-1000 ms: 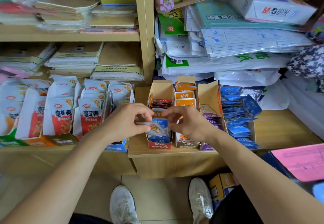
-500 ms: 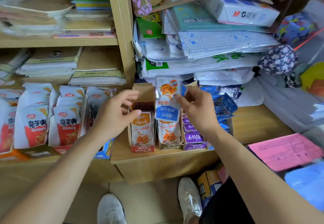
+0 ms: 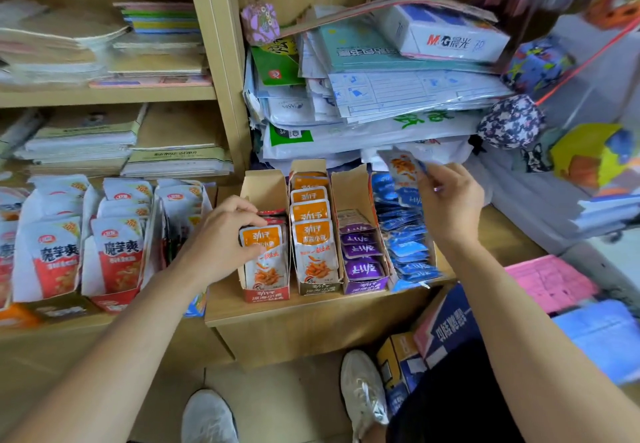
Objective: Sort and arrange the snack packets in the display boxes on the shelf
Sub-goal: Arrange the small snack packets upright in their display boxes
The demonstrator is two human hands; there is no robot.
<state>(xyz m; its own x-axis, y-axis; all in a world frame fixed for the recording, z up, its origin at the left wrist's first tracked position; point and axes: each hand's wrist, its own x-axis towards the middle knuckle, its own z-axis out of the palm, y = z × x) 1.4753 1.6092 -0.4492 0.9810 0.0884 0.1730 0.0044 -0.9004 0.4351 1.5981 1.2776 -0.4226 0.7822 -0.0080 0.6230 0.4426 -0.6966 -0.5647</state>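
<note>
While the left hand (image 3: 221,238) grips an orange packet (image 3: 266,262) in its box (image 3: 266,294), the right hand (image 3: 450,207) pinches a blue packet (image 3: 403,168) aloft.

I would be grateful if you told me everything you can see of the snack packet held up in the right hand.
The small glossy foil snack packet is pale at the top with an orange food picture and looks blue lower down. It seems flat and sealed. It is held tilted in the air above the rightmost cardboard display box of blue packets. The right hand pinches its right edge between thumb and fingers. Its print is too blurred to read.
</note>
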